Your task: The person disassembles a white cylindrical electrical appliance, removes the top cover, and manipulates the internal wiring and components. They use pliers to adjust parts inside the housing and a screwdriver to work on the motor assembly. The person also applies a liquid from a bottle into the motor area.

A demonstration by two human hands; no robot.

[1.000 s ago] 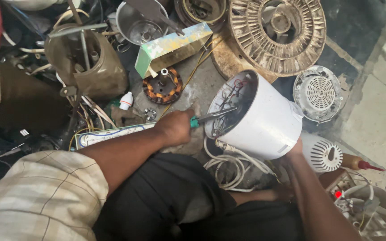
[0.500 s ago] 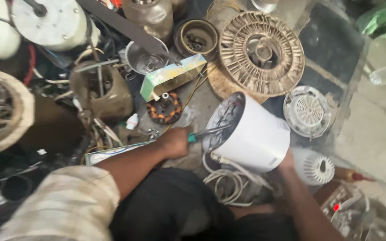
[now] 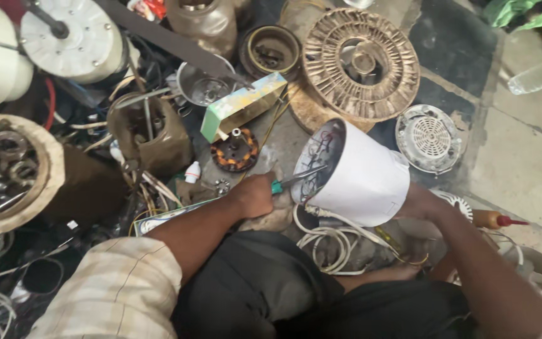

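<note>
Left hand (image 3: 253,196): closed in a full grip on a green-handled screwdriver (image 3: 296,179), metal shaft reaching into the open end of the housing (image 3: 359,179).
Right hand (image 3: 418,204): pressed flat against the closed rear of the housing, wrapped part way round, steadying; fingers mostly hidden behind it.
Housing: white, smooth, cylindrical, plastic by the look; lay tilted on its side over the lap, open mouth facing left, thin coloured wires visible inside. White cord (image 3: 327,242) coiled on the floor just below it.

Risks, as judged:
- Slip of the screwdriver tip off its seat, caused by the slanted entry and the round shell rolling under one hand; nicked wires likely.
- Snagging of loose inner wires on the shaft.
- Small screws lost among floor clutter.

Nearby, on the floor:
- Stator (image 3: 235,150): round, copper windings, dark laminated ring, just left of the housing.
- Box (image 3: 244,105): long, cardboard, green and yellow, propped at a slant.
- Fan wheel (image 3: 362,63): large, dusty, beige, ribbed radially.
- Grille (image 3: 429,138): round, white, perforated, dirty.
- Bottle (image 3: 539,72): clear plastic, lying at far right.
- Basket (image 3: 39,160): shallow, round, full of grey metal rings.
</note>
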